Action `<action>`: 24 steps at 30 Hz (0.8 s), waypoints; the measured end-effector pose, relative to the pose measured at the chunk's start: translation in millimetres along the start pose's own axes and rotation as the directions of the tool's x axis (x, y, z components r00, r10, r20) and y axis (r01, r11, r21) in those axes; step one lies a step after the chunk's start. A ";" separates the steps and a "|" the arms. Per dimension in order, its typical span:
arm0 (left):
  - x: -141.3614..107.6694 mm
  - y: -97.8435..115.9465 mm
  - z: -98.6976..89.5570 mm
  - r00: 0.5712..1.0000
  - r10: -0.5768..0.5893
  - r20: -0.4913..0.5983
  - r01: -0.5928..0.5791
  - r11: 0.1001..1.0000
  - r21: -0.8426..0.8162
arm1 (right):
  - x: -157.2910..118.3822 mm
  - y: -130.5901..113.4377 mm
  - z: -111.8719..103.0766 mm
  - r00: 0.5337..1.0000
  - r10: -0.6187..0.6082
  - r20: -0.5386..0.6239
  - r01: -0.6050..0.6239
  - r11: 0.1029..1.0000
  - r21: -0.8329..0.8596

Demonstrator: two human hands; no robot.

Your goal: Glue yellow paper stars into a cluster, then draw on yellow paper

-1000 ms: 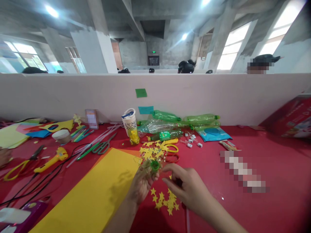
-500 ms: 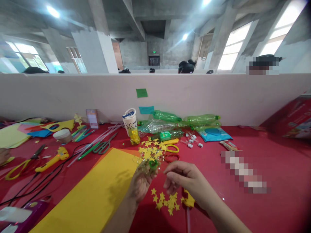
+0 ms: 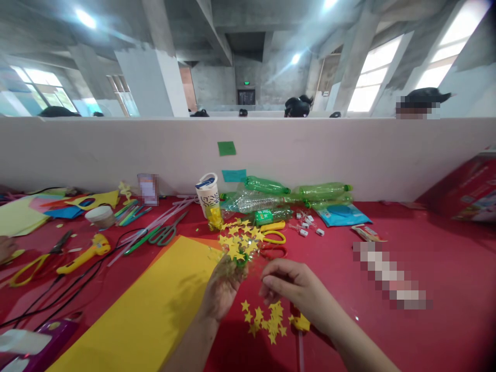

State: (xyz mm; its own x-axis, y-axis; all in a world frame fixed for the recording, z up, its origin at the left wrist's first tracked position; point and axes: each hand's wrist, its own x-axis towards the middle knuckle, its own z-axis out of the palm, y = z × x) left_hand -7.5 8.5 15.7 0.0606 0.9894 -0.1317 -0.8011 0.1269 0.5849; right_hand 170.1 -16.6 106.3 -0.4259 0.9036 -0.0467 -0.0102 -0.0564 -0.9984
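Note:
My left hand is closed round a cut plastic bottle piece with a green neck. Yellow paper stars cover its far side, and thin clear strips stick out around it. To its right hovers my right hand, thumb and fingers drawn together and apart from the bottle piece; whatever may be between the fingertips is too small to make out. Below both hands several loose yellow stars lie on the red tabletop. A yellow glue gun is partly hidden beneath my right forearm.
Yellow paper sheets lie at the left, beside grey scissors and another yellow glue gun. Green bottles and a cup stand or lie along the white partition. A person's hand shows at the left edge.
The bottle piece has tilted in my left hand, so its starred side faces me more and its green neck shows less. My right hand has shifted slightly left, its fingertips drawn closer together.

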 end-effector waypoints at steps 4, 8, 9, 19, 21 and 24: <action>0.9 0.5 -1.0 1.000 0.005 -0.014 -0.005 1.000 -0.020 | -0.8 -2.6 -0.5 0.999 -0.031 -0.022 0.030 0.998 -0.058; 0.6 0.7 0.8 1.000 -0.001 -0.005 0.001 1.000 0.003 | -1.0 -4.9 -1.5 0.999 -0.014 -0.046 0.008 0.992 -0.128; 0.4 0.8 1.5 1.000 -0.001 0.000 0.001 1.000 0.006 | -0.8 -4.7 -1.8 0.999 -0.006 -0.053 -0.002 0.990 -0.144; -2.1 0.1 4.7 1.000 -0.011 0.027 0.011 1.000 0.013 | 1.0 1.8 -2.6 0.998 -0.016 -0.056 0.016 1.000 0.005; -2.1 -0.7 4.9 1.000 -0.007 0.016 0.007 1.000 0.000 | 0.2 2.1 -2.1 0.998 -0.052 -0.042 0.052 0.999 -0.004; -1.4 -1.8 4.7 1.000 -0.016 0.004 0.016 1.000 0.004 | -0.6 4.4 -0.7 0.990 -0.123 -0.062 0.117 0.988 -0.103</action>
State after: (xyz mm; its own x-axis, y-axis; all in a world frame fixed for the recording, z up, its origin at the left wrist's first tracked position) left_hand -3.3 7.1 18.6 0.0760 0.9876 -0.1375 -0.7976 0.1430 0.5861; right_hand 170.9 -17.0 101.9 -0.3648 0.9281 0.0748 0.0336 0.0934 -0.9951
